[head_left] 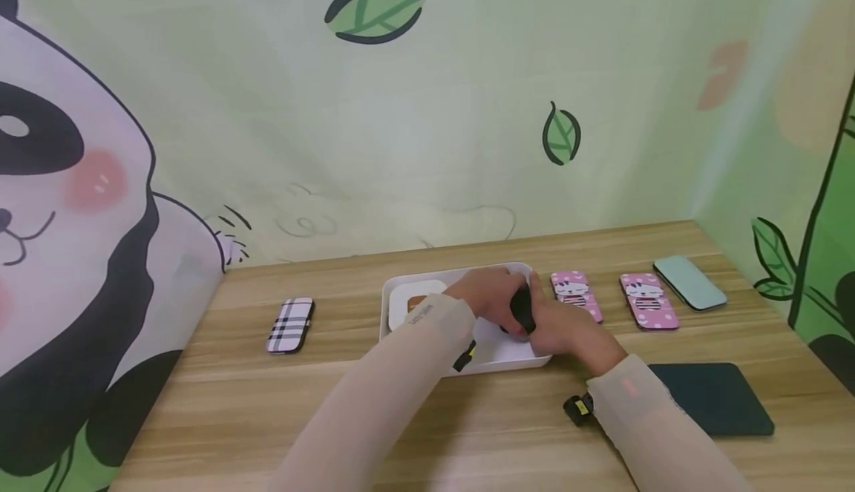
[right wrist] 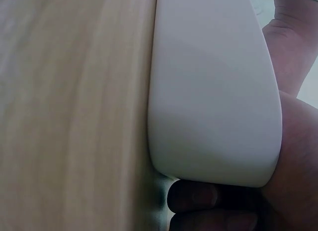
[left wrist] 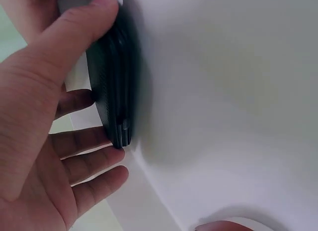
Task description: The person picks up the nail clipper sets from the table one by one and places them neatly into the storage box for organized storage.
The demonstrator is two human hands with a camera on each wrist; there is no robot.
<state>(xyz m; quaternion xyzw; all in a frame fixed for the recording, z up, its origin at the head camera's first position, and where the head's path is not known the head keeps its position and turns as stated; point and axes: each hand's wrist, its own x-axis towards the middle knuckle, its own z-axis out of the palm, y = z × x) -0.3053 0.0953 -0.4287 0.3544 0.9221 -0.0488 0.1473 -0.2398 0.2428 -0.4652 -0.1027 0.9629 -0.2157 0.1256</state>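
A black case (head_left: 522, 308) with a layered edge stands tilted at the right end of a white tray (head_left: 494, 364). My left hand (head_left: 486, 295) reaches over the tray and pinches the case. In the left wrist view the thumb (left wrist: 74, 35) presses one end of the black case (left wrist: 110, 87), and the fingers (left wrist: 87, 164) lie along its far side. My right hand (head_left: 561, 325) grips the tray's right end. Its fingers (right wrist: 196, 196) curl down past the corner of the tray (right wrist: 213, 107) in the right wrist view.
A white item with a brown patch (head_left: 407, 299) lies in the tray's left part. A plaid case (head_left: 290, 325) is at left. Two pink cat-print cases (head_left: 576, 295), a pale green case (head_left: 689, 283) and a dark flat pad (head_left: 718, 399) lie at right. A printed curtain backs the table.
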